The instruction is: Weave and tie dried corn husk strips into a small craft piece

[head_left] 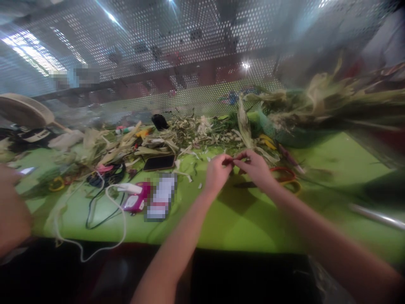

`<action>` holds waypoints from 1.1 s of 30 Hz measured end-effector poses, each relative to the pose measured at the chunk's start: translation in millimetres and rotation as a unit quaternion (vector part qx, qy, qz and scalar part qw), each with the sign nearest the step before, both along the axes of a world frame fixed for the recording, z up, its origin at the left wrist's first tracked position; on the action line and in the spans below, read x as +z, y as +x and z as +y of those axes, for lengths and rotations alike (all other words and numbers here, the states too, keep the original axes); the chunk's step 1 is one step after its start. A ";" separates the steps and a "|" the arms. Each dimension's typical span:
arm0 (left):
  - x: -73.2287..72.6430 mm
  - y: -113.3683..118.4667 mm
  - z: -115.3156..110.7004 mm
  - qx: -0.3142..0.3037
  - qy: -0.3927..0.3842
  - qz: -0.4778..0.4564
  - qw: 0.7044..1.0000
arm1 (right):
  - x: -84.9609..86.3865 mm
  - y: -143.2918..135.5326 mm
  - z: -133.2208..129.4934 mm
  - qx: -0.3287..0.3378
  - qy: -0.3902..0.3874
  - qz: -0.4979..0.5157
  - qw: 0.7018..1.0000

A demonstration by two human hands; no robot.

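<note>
My left hand [217, 171] and my right hand [253, 165] meet fingertip to fingertip above the green tabletop [243, 230]. Both are closed in a pinch; whatever lies between the fingers is too small and blurred to name. Scissors with red and yellow handles [292, 185] lie under and beside my right wrist. Just beyond my hands spreads a heap of dry corn husks and plant scraps [205, 131]. A few pale bits are scattered on the table to the left of my left hand.
Left of my arms lie a dark phone [159, 163], a pixelated phone-like slab [161, 197], a purple power bank [138, 198] and a white cable [125, 223]. Husks fill a green basket [284, 137] at right. Another person's arm [12, 211] enters at left. Perforated metal panels [177, 55] stand behind.
</note>
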State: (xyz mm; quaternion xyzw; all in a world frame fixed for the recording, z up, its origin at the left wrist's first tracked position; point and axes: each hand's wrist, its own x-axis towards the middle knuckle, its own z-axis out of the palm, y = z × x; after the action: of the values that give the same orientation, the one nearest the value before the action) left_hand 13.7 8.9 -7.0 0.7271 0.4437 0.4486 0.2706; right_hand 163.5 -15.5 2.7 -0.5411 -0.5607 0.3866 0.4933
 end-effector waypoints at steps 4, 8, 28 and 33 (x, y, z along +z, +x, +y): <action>-1.1 -1.2 2.0 -0.002 -0.042 -0.036 0.998 | -0.7 -6.9 -2.1 0.019 -0.078 0.090 0.993; -0.5 -1.0 2.8 -0.013 -0.065 -0.052 0.996 | -8.7 -7.1 2.4 0.022 -0.084 0.094 0.992; -5.0 -3.5 6.3 -0.045 -0.112 -0.092 0.988 | 1.5 13.1 7.1 -0.054 0.018 0.014 0.998; -6.9 -5.9 10.6 -0.056 -0.170 -0.184 0.966 | 1.9 20.2 10.0 -0.073 -0.019 -0.043 0.996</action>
State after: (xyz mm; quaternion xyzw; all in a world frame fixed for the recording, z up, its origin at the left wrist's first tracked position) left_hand 7.8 19.5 -13.9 0.5989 0.4150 0.4764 0.4920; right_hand 183.8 -5.5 4.6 -0.6064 -0.5328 0.3365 0.4850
